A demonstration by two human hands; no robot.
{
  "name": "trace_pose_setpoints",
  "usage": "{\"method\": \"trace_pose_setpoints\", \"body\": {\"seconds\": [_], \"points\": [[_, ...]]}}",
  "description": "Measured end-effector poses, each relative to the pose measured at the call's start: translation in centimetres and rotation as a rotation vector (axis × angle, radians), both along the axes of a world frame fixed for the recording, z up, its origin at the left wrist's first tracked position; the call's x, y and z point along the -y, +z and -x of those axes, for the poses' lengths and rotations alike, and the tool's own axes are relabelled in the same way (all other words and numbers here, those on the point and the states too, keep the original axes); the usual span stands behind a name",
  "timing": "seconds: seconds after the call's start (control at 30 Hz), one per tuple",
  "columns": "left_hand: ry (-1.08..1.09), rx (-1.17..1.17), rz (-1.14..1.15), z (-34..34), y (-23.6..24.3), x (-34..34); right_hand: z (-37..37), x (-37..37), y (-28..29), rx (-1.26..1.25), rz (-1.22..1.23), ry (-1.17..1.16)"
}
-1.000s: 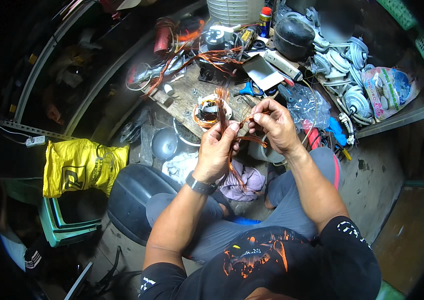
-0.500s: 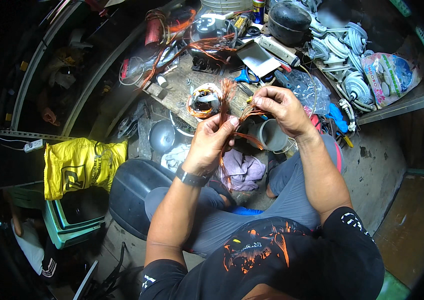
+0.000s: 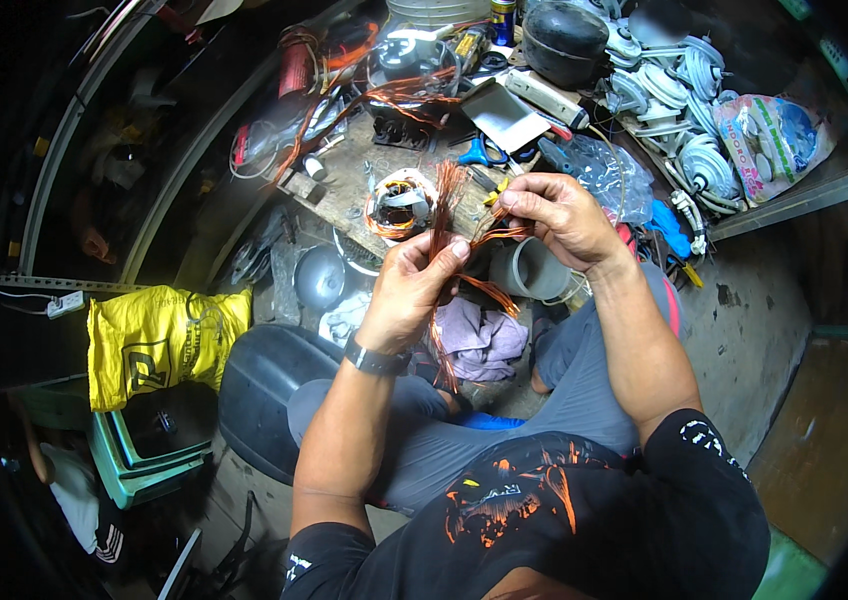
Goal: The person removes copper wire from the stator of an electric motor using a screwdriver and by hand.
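Note:
A bundle of thin copper wire stands upright in my left hand, its frayed ends fanning out above and below the fist. My left thumb presses on the strands. Between the fingertips of my right hand, a few more copper strands are pinched; they run across toward the bundle. Past my hands on the wooden bench sits a wire-wound coil with white and orange windings. A grey plastic tub is below my right hand, and a lilac cloth lies under the bundle's lower ends.
Blue-handled scissors, a white tray and loose copper wires crowd the bench. White motor parts are heaped at the far right beside a printed sack. A yellow bag rests at left, near a black seat.
The view has shifted slightly. Both hands keep their holds, and the strands between them have changed position a little.

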State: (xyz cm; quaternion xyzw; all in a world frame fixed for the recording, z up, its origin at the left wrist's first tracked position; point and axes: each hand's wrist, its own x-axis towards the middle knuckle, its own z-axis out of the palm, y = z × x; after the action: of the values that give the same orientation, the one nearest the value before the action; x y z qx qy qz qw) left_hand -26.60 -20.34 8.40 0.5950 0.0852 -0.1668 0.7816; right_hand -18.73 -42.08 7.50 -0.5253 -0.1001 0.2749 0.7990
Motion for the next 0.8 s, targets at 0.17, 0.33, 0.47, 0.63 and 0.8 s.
{"method": "trace_pose_setpoints", "body": {"seconds": [0.17, 0.33, 0.47, 0.63, 0.8], "points": [[-0.025, 0.051, 0.01, 0.0, -0.6, -0.2, 0.2, 0.0, 0.1, 0.003, 0.014, -0.011], [-0.014, 0.032, -0.005, 0.1, 0.1, 0.2, 0.1, 0.2, 0.1, -0.01, 0.0, 0.003], [-0.03, 0.015, -0.022, 0.0, -0.1, 0.0, 0.3, 0.1, 0.5, -0.026, -0.009, 0.003], [0.021, 0.002, 0.027, -0.4, 0.0, -0.3, 0.3, 0.1, 1.8, 0.395, 0.181, -0.254], [0.018, -0.008, 0.072, -0.8, 0.5, -1.1, 1.6, -0.6, 3.6, 1.765, 1.025, -0.141]]}}
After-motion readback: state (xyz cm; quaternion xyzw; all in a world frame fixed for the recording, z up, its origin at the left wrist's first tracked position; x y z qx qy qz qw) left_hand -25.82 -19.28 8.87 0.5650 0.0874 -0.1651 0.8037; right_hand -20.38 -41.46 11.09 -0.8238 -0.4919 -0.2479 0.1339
